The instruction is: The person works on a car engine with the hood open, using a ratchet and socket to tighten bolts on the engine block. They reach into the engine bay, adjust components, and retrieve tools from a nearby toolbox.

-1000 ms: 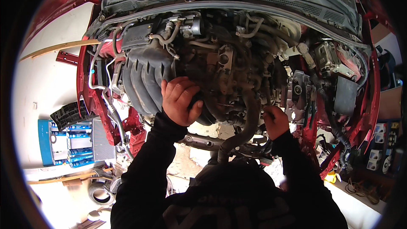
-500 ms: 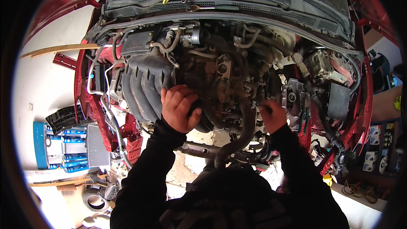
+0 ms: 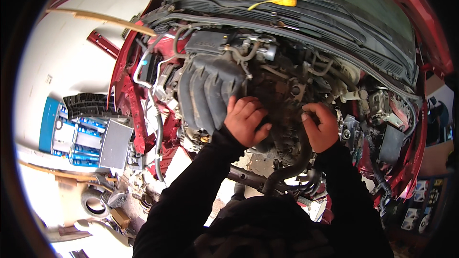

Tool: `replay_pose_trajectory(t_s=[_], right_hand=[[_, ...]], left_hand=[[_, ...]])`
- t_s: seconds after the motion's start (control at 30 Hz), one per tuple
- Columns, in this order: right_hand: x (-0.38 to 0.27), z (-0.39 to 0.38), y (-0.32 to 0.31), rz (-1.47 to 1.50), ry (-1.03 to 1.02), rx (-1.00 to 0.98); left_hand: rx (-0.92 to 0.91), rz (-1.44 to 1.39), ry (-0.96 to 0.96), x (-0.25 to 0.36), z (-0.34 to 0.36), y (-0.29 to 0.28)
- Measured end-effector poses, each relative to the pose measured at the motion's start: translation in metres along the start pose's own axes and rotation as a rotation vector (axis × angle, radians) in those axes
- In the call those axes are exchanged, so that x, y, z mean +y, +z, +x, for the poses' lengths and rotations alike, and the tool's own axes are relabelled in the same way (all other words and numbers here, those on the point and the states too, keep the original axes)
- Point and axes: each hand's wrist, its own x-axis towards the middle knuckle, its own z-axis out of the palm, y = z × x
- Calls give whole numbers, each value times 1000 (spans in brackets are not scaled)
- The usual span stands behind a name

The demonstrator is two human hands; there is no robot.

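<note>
Watching remotely, I see the thick hose (image 3: 299, 161) right of the ribbed manifold (image 3: 203, 93), curving lengthwise toward me, nearer my curled right hand (image 3: 321, 128) than my half-curled left hand (image 3: 245, 122) at the manifold's right edge, though what either pinches I can't tell.

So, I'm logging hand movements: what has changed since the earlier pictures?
The right hand moved forward over the engine, closer to the left hand; whether either grips anything is unclear. The head view turned, tilting the scene clockwise. The left hand stayed by the black intake manifold; the ratchet wrench stayed put.
</note>
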Motion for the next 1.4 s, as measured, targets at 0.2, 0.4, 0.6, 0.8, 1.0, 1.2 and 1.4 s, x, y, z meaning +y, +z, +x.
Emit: replay_pose_trajectory(t_s=[0.2, 0.4, 0.6, 0.8, 1.0, 1.2, 1.4], right_hand=[[-55, 61, -11, -312, -341, 53], [-64, 201, -49, -780, -640, 184], [3, 255, -43, -869, -433, 374], [36, 255, -33, -757, -355, 535], [35, 246, -21, -855, -372, 571], [31, 243, -19, -887, -389, 568], [33, 243, -18, -887, -365, 557]], left_hand=[[38, -18, 16, -1, -4, 0], [51, -77, 11, -3, -8, -4], [67, -140, 22, -7, -10, -6], [65, -257, -13, -11, -11, -8], [299, -259, 67, -55, 27, -39], [141, 396, -607, -274, 121, -97], [-145, 485, -516, -323, 141, -77]])
